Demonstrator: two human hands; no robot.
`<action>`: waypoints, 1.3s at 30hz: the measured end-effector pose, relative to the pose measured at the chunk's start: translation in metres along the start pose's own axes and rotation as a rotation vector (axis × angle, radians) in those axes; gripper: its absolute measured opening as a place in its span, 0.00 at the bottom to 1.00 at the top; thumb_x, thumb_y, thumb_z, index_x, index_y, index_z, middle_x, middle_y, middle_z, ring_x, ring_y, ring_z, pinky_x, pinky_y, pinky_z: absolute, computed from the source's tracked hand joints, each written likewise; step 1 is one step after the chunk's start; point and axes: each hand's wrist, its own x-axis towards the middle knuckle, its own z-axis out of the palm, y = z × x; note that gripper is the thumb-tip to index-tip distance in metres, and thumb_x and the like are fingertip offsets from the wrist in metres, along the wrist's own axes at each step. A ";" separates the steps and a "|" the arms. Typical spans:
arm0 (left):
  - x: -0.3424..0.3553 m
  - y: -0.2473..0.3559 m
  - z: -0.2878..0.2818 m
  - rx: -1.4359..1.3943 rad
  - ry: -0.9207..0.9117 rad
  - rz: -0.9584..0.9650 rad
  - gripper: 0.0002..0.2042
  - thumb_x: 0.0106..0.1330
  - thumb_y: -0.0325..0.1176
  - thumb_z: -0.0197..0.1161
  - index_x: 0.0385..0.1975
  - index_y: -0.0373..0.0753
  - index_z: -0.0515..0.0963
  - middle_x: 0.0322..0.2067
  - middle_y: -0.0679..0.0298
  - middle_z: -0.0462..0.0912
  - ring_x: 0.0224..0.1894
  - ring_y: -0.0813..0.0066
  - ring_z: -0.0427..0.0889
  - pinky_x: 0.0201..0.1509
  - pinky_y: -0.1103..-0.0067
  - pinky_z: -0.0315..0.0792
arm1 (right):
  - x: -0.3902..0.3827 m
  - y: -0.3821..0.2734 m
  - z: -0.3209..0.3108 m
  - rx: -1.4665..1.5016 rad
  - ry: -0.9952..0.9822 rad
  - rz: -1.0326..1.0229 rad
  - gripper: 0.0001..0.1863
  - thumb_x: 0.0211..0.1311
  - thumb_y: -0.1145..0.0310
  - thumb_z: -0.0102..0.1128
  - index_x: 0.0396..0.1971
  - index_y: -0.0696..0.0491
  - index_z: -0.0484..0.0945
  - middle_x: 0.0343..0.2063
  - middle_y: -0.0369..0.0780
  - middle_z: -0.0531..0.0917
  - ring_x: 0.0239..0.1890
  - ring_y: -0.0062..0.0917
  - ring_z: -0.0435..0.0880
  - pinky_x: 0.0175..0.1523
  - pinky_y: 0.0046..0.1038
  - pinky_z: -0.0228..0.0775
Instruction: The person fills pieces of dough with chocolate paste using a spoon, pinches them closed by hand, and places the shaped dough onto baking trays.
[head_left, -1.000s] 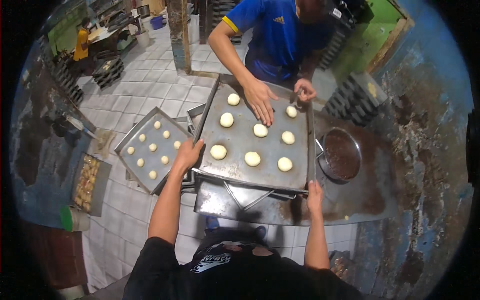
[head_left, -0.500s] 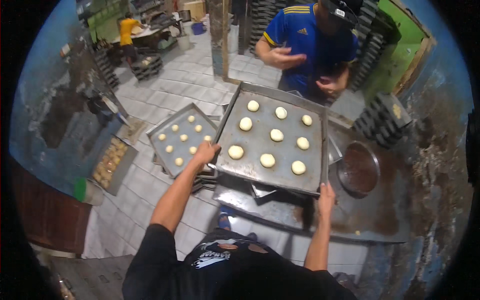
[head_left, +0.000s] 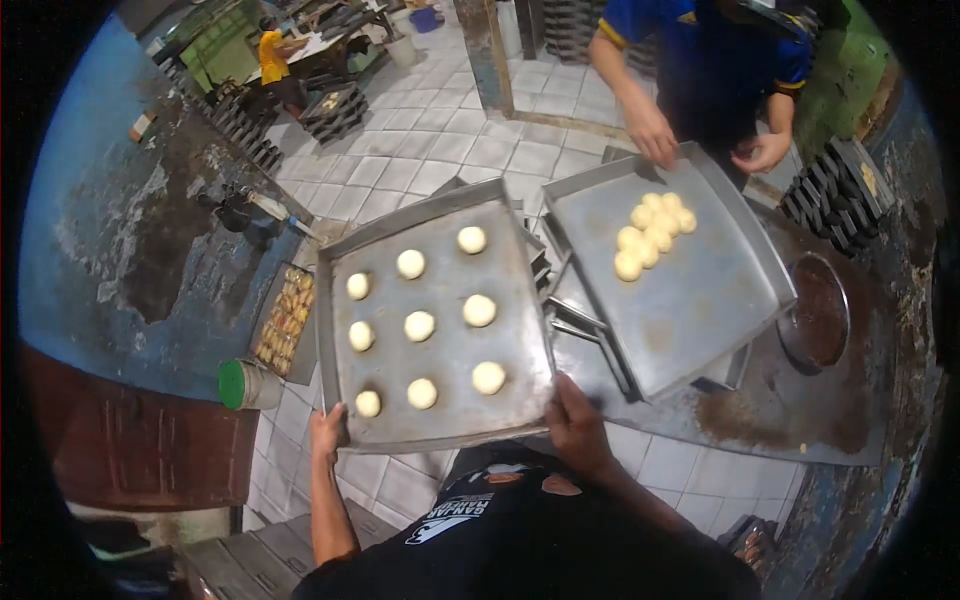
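A square metal baking tray (head_left: 450,350) with several pale round dough balls (head_left: 420,326) spaced apart in rows is held up in front of me. My left hand (head_left: 328,432) is closed on its near left corner. At the near right corner, my right hand (head_left: 580,425) grips the edge, thumb over the rim. Right of it, another metal tray (head_left: 700,335) rests on more trays, with dough balls (head_left: 655,232) clustered together in it. A co-worker's hand (head_left: 652,135) reaches over that tray's far edge; their other hand (head_left: 763,152) is beside it.
A round pan (head_left: 814,310) with brown residue lies on the dark worktop (head_left: 740,430) at the right. Lower left are a tray of filled pastries (head_left: 285,318) and a green-lidded tub (head_left: 248,385) by the wall. Far left, another person (head_left: 272,58) stands at a table.
My hands have carried the tray left, off the stack and over the area where another dough tray showed. The tray of clustered dough balls is now exposed. The co-worker's hands have lowered to it.
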 end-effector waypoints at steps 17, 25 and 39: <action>0.416 -0.013 0.110 0.013 -0.234 0.021 0.21 0.71 0.41 0.61 0.56 0.31 0.78 0.43 0.56 0.86 0.46 0.67 0.82 0.52 0.71 0.74 | 0.247 0.192 0.209 -0.119 0.103 0.434 0.23 0.67 0.73 0.56 0.62 0.55 0.76 0.38 0.45 0.87 0.43 0.28 0.84 0.52 0.31 0.74; 0.426 -0.018 0.129 -0.055 -0.140 0.235 0.30 0.77 0.49 0.55 0.70 0.34 0.66 0.56 0.50 0.81 0.56 0.63 0.80 0.63 0.72 0.71 | 0.358 0.108 0.272 -0.433 0.068 0.012 0.26 0.69 0.69 0.61 0.63 0.64 0.68 0.59 0.55 0.73 0.61 0.50 0.73 0.65 0.40 0.66; 0.240 -0.299 0.012 -0.365 0.058 -0.614 0.31 0.77 0.40 0.57 0.76 0.45 0.55 0.64 0.56 0.71 0.57 0.66 0.78 0.52 0.74 0.74 | 0.636 0.162 0.483 -0.528 -0.218 -0.468 0.20 0.63 0.70 0.65 0.53 0.60 0.73 0.46 0.55 0.78 0.49 0.52 0.76 0.55 0.47 0.69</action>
